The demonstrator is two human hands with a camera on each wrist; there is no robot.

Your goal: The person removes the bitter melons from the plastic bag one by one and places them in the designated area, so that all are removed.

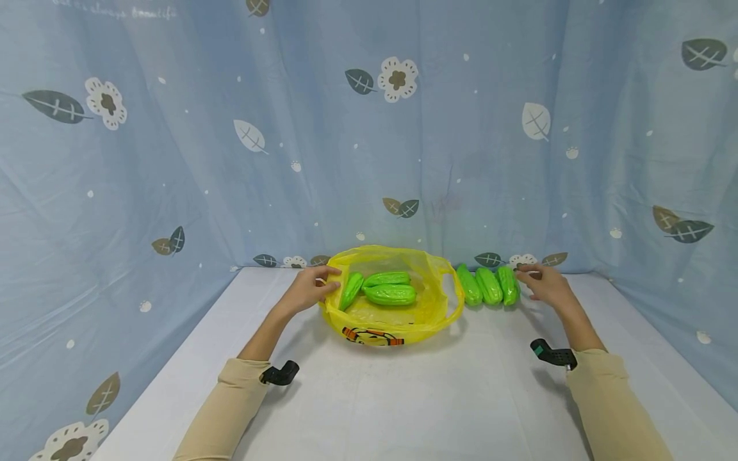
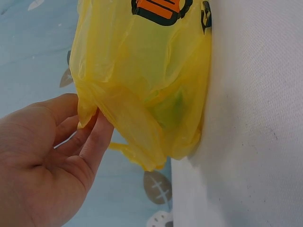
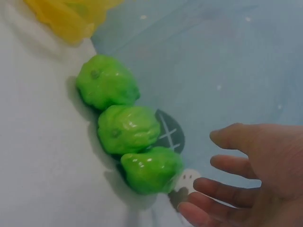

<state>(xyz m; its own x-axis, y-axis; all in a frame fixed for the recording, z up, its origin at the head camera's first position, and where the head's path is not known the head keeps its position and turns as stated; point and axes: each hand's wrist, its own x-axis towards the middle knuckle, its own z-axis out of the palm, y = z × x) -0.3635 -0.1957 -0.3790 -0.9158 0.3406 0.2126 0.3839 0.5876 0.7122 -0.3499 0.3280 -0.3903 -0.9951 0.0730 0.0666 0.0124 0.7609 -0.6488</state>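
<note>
A yellow plastic bag (image 1: 426, 331) lies with its mouth wide open on the white table. Inside are a slanted green bitter gourd (image 1: 351, 290) and two more lying crosswise. My left hand (image 1: 308, 290) pinches the bag's left edge, and the left wrist view shows the fingers at a gathered fold. To the bag's right, three more bitter gourds lie side by side: a left one (image 1: 469, 285), a middle one (image 1: 489, 286) and a right one (image 1: 508, 285). Nearest to the right one is my right hand (image 3: 265, 179), its fingers spread and apart from it, holding nothing.
A blue curtain (image 1: 369, 128) with leaf and flower prints hangs behind and at both sides of the white table (image 1: 432, 397). The gourds outside the bag lie close to the table's back edge. Black wrist devices sit on both forearms.
</note>
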